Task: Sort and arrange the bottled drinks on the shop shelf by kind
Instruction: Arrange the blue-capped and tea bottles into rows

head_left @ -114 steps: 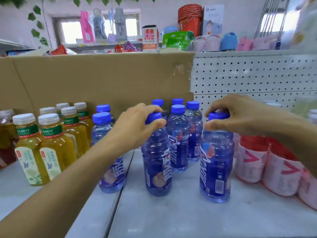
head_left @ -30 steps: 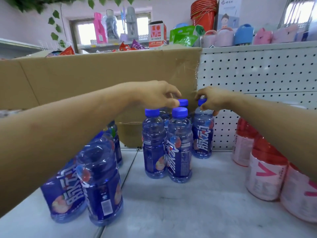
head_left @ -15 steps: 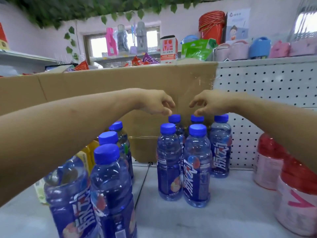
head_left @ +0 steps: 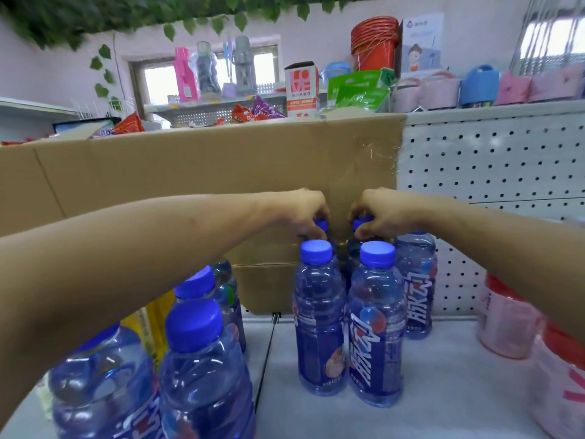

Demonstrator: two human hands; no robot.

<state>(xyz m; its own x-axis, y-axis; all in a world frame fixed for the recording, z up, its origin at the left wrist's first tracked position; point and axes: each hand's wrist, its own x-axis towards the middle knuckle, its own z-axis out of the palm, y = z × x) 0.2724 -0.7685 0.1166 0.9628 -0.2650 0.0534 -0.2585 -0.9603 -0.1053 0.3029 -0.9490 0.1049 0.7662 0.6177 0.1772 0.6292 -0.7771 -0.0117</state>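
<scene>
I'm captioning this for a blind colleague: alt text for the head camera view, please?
The left hand and right hand each grip a blue cap of the back-row bottles, behind two front blue bottles on a grey shelf before a cardboard box. More blue bottles stand lower left; pink red-topped bottles right.

Your left forearm [head_left: 152, 251], lower left of the frame, is bare, with one small mark midway; your right forearm [head_left: 493, 239], right edge, is bare; left hand [head_left: 302, 212] and right hand [head_left: 378, 212] uncovered.
</scene>
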